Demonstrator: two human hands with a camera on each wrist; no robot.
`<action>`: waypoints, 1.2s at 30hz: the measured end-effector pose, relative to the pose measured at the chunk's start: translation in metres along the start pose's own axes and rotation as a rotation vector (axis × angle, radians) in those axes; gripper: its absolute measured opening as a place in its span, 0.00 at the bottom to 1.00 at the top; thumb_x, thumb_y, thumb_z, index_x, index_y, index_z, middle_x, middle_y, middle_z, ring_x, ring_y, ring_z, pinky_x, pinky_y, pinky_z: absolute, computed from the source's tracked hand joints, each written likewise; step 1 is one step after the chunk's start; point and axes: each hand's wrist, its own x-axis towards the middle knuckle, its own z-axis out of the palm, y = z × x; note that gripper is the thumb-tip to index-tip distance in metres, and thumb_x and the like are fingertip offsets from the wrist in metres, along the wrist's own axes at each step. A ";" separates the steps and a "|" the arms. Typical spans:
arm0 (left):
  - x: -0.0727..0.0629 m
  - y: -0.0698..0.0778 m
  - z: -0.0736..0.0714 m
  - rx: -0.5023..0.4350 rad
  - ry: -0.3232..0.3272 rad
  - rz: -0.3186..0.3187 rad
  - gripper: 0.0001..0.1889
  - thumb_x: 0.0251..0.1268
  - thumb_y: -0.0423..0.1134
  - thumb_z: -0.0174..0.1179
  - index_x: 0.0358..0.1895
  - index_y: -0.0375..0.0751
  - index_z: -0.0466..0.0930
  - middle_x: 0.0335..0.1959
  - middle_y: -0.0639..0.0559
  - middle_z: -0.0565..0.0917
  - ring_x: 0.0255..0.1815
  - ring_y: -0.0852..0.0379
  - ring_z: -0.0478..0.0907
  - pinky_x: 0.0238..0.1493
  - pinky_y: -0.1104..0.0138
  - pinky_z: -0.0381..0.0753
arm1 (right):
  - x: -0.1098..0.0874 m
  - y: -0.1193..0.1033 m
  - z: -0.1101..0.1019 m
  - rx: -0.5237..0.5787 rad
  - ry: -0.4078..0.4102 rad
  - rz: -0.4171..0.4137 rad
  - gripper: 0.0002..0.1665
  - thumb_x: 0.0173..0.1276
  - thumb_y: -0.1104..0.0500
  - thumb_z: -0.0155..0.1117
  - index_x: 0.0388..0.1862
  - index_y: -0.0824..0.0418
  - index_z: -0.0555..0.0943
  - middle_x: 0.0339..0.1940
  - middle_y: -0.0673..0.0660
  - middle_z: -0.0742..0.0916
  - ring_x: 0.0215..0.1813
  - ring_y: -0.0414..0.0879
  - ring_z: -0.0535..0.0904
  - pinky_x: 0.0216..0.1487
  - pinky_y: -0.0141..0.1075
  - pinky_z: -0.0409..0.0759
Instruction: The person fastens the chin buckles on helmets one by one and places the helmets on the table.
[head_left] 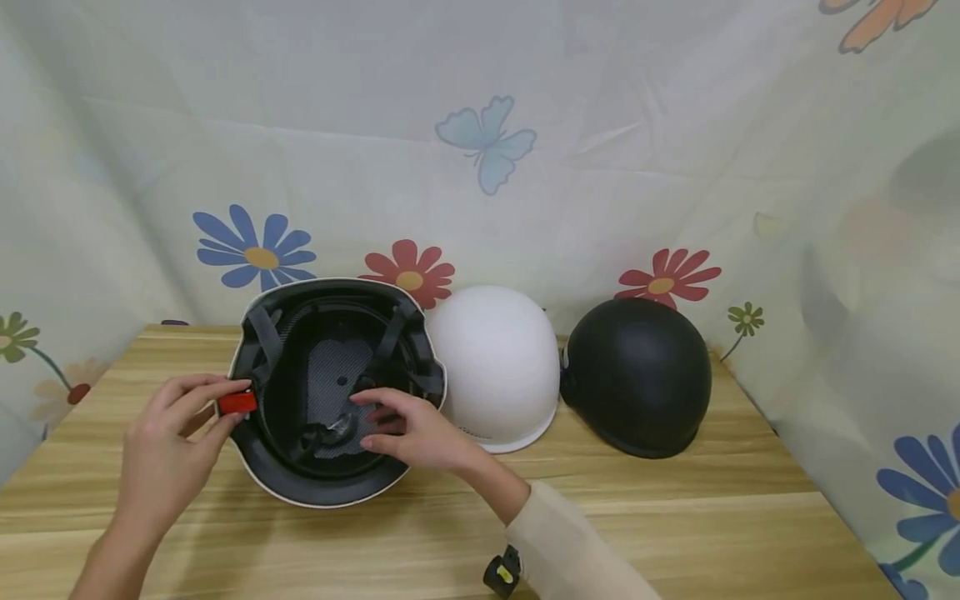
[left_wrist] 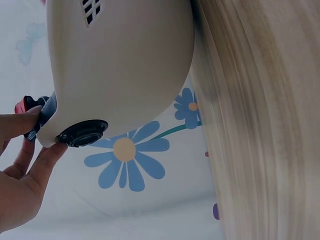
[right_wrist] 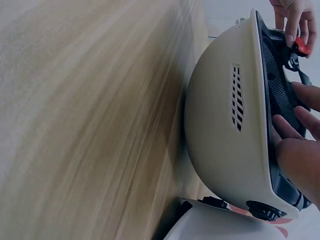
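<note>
A white helmet (head_left: 341, 506) lies upturned, its black lining facing up. At its left rim my left hand (head_left: 168, 429) pinches the red buckle (head_left: 237, 403) of the chin strap between thumb and fingers. In the left wrist view a fingertip of that hand lies at the black round knob (left_wrist: 83, 133) on the shell. Over the helmet's hollow hovers my right hand (head_left: 420, 429), thumb and fingers apart with nothing seen between them. Beneath its fingertips lie a dark strap end and a small clear plastic piece (head_left: 342, 428), whose kind I cannot tell.
Just right of the upturned helmet stands a second white helmet (head_left: 495, 367), dome up. Beyond it is a black helmet (head_left: 637, 375), also dome up. All rest on a wood-grain table (head_left: 675, 533). A flower-patterned curtain (head_left: 570, 167) hangs behind and at the sides.
</note>
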 end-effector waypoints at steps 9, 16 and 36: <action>0.002 0.007 -0.003 0.034 -0.005 0.102 0.22 0.28 0.11 0.67 0.34 0.31 0.83 0.37 0.46 0.76 0.44 0.81 0.66 0.42 0.88 0.64 | 0.003 0.008 0.010 -0.022 -0.011 0.002 0.28 0.61 0.68 0.61 0.61 0.59 0.70 0.58 0.59 0.75 0.53 0.49 0.75 0.45 0.25 0.75; 0.001 0.015 -0.004 0.090 -0.002 0.150 0.22 0.26 0.13 0.69 0.34 0.33 0.84 0.36 0.43 0.78 0.45 0.81 0.63 0.43 0.89 0.61 | 0.006 0.018 0.017 -0.072 -0.013 -0.024 0.27 0.61 0.68 0.62 0.60 0.61 0.70 0.57 0.59 0.75 0.51 0.46 0.77 0.42 0.25 0.76; 0.000 0.021 -0.004 0.125 -0.009 0.175 0.23 0.26 0.13 0.69 0.34 0.33 0.83 0.36 0.41 0.77 0.39 0.53 0.70 0.46 0.89 0.58 | 0.021 0.020 0.029 -0.123 -0.039 -0.023 0.26 0.61 0.68 0.62 0.59 0.61 0.72 0.56 0.59 0.77 0.47 0.44 0.79 0.48 0.27 0.73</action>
